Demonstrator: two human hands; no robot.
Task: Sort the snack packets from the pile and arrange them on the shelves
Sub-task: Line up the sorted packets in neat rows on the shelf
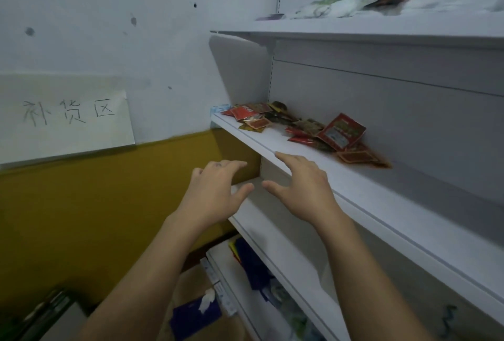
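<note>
A loose pile of red and brown snack packets (335, 136) lies on the middle white shelf (381, 204), with a second cluster (253, 116) at the shelf's left end. Both hands are raised in front of this shelf's front edge and hold nothing. My left hand (215, 190) has its fingers spread, just left of the shelf edge. My right hand (302, 185) is spread too, its fingertips reaching over the shelf's front lip, short of the packets. More packets, white, green and red (381, 2), lie on the top shelf (354, 29).
A lower shelf (272, 253) runs beneath, and below it are blue and green packets (256, 269). A blue tissue box (196, 316) sits low down. A paper sign (68, 122) hangs on the left wall above a yellow band (81, 218).
</note>
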